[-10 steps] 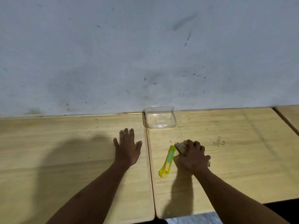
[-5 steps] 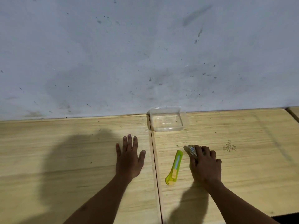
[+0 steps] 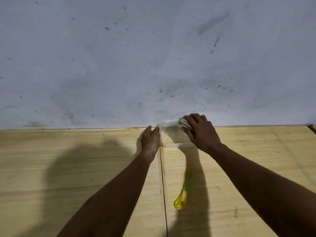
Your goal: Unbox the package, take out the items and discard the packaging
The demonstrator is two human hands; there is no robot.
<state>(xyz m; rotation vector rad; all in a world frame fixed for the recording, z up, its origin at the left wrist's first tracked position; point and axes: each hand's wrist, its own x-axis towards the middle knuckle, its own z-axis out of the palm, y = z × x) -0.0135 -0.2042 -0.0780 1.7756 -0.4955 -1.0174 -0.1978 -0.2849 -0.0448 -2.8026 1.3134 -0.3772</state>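
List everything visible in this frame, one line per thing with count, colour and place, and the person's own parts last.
clear rectangular plastic container: 1, transparent, on the table against the wall, between the two hands
small silvery packet: 1, grey-silver, gripped in the right hand over the container's right rim
yellow-green utility knife: 1, lying on the right tabletop, nearer the camera, untouched
light wooden tabletops: 2 side by side, a third at the far right edge
grey-white speckled wall: 1, behind
left hand: 1, at the container's left side
right hand: 1, closed on the packet
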